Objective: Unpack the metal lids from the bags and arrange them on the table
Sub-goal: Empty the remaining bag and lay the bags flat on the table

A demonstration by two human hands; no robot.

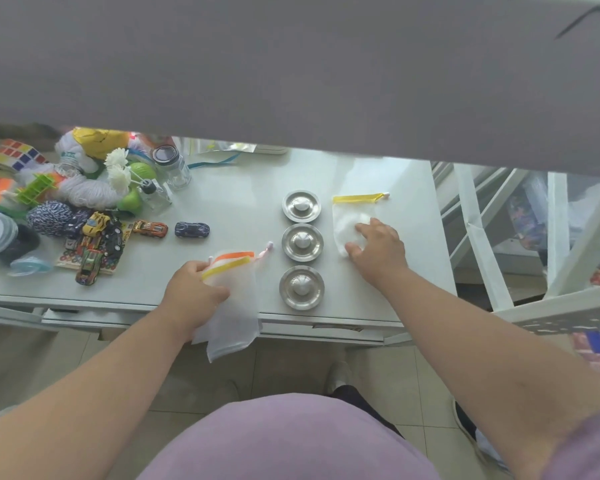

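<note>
Three round metal lids with centre knobs stand in a column on the white table (243, 202): the far lid (301, 206), the middle lid (302, 242) and the near lid (301, 288). My left hand (194, 289) grips a bunch of translucent white bags with orange and yellow zip strips (234, 299), which hang over the table's front edge. To the right of the lids lies another white bag with a yellow zip strip (349, 220), a round shape showing inside it. My right hand (378, 249) rests on this bag, fingers spread around the bulge.
The table's left half holds toy cars (191, 229), yarn balls (49, 218), puzzle cubes (16, 154), glass jars (172, 167) and artificial flowers. A grey surface (291, 64) blocks the upper view. A white rack (520, 237) stands right of the table.
</note>
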